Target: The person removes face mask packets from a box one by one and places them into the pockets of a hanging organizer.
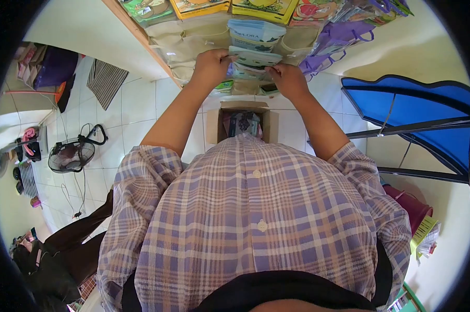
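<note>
Both hands are raised to a display of hanging packets at the top of the view. My left hand (212, 66) pinches the left edge of a pale green and white packet (254, 58). At its right edge, my right hand (288, 79) has its fingers closed on the same packet. Just above hangs a light blue packet (257, 36) with dark lettering. Below my hands, an open cardboard box (270, 125) stands on the tiled floor with dark and clear-wrapped items inside.
Beige pouches (206, 32) and purple bags (331, 44) hang either side. A blue panel with a black frame (407, 104) leans at the right. On the left floor are a fan (71, 155) and a striped mat (106, 83). A maroon bin (409, 208) stands at lower right.
</note>
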Available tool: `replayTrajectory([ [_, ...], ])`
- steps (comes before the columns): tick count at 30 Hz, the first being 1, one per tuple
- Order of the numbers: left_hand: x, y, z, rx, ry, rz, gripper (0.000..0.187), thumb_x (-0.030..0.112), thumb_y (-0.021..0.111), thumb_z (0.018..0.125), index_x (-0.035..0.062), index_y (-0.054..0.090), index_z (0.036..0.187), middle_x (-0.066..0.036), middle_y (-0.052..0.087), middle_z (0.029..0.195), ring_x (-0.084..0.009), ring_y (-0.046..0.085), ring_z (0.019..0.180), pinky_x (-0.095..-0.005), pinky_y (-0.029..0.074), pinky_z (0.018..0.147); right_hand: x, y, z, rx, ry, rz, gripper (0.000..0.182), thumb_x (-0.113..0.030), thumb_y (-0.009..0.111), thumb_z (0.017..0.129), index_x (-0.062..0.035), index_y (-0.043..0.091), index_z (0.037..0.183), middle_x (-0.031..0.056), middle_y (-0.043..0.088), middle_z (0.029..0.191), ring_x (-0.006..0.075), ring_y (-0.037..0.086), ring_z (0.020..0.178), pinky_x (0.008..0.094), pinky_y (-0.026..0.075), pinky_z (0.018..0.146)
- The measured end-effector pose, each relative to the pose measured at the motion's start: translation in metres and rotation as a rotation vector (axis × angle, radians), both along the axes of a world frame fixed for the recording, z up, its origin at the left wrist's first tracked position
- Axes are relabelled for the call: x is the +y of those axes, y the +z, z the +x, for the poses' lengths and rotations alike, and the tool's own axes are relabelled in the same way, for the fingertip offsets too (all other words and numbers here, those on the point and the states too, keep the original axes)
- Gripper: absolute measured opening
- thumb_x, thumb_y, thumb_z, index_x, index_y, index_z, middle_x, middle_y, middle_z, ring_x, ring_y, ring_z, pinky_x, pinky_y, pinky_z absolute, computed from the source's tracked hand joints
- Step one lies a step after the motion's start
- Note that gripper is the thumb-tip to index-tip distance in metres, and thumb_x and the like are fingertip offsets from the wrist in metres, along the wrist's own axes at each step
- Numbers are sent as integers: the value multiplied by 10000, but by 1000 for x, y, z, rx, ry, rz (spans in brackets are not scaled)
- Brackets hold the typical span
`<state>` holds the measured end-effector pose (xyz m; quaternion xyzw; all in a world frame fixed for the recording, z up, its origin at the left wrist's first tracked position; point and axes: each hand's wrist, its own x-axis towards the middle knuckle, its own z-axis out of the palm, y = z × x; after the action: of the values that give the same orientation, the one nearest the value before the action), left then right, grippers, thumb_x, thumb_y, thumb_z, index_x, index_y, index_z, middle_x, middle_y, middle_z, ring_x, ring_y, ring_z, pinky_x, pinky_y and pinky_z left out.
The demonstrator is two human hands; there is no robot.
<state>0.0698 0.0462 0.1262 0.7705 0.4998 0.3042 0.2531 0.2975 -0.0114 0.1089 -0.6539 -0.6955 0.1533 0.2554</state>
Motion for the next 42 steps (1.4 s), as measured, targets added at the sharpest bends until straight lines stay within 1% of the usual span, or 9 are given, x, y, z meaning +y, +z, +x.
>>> replayTrajectory([
  [10, -5, -4, 9, -58, 48, -208, 182, 249, 684, 811, 73, 714, 847, -184, 629, 697, -359, 613, 661, -422, 486, 632, 3, 0, 19, -19, 11, -21, 291, -342, 608, 887, -69, 706, 884, 185, 640, 742, 369, 620, 697, 436, 475, 625],
  [18, 13, -7, -3, 270, -21, 153, 236, 242, 677, 815, 12, 691, 763, -207, 624, 705, -394, 618, 681, -448, 497, 647, 15, -9, 11, -22, 26, -50, 325, -394, 568, 895, -108, 716, 938, 160, 676, 847, 367, 637, 796, 449, 504, 702],
  [20, 10, -5, -3, 236, -17, 160, 240, 235, 674, 816, 6, 684, 748, -209, 622, 700, -396, 616, 678, -452, 496, 647, 17, -1, 13, -140, 118, -265, 340, -411, 523, 912, -134, 711, 971, 149, 682, 901, 356, 639, 848, 450, 508, 735],
  [24, 9, -6, -5, 200, -33, 149, 236, 214, 671, 812, -3, 670, 718, -215, 619, 697, -405, 614, 685, -463, 493, 648, 16, -2, 16, -154, 210, -238, 344, -418, 498, 922, -151, 707, 980, 143, 682, 929, 351, 639, 885, 451, 508, 755],
  [30, 6, -12, 0, 247, 28, 199, 215, 202, 683, 785, -4, 662, 730, -225, 626, 732, -413, 614, 718, -463, 491, 654, 12, 15, 9, -324, 237, -269, 357, -390, 526, 910, -74, 692, 928, 151, 671, 874, 364, 634, 836, 462, 501, 725],
  [31, 6, -10, 1, 247, 33, 202, 215, 202, 683, 785, -4, 662, 730, -225, 626, 732, -413, 614, 718, -463, 491, 654, 10, 9, 12, -95, 189, -188, 337, -364, 548, 901, -58, 688, 912, 160, 664, 861, 368, 630, 825, 464, 498, 716],
  [32, 4, -9, 2, 240, 3, 163, 210, 195, 679, 788, -6, 658, 732, -221, 628, 735, -411, 614, 721, -461, 490, 656, 9, 3, 14, 134, 142, -108, 318, -339, 570, 891, -42, 684, 896, 168, 658, 848, 371, 627, 814, 466, 496, 706],
  [35, -2, -2, 3, 193, -30, 83, 201, 191, 676, 791, -2, 656, 737, -213, 629, 737, -402, 613, 721, -454, 488, 658, 12, -14, 16, -85, 131, -32, 271, -303, 620, 863, -42, 688, 891, 187, 650, 844, 370, 628, 796, 445, 501, 696],
  [42, -2, 6, -1, 30, -60, 82, 184, 222, 682, 816, 76, 715, 922, -159, 637, 695, -287, 620, 626, -360, 493, 614, 1, 19, 11, -33, 90, -158, 232, -258, 656, 842, -51, 702, 937, 183, 667, 872, 350, 642, 759, 395, 512, 676],
])
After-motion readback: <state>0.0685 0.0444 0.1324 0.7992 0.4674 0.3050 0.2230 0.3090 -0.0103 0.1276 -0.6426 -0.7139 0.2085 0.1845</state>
